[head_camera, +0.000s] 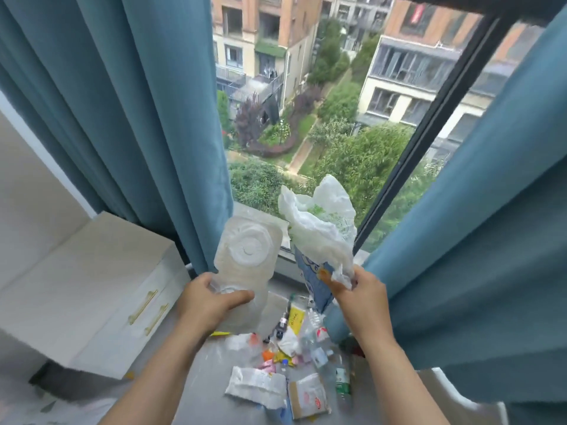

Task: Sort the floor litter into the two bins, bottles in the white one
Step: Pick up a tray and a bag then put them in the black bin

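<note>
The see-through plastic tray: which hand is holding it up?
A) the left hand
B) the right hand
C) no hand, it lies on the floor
A: the left hand grips the tray at its lower end, while the right hand pinches a crumpled white bag.

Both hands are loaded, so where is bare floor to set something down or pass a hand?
Bare grey floor lies between the white cabinet and the litter pile, partly under the left forearm. A narrower strip lies below the window sill. Crowded: wrappers and bottles fill the floor up to the right curtain.
</note>
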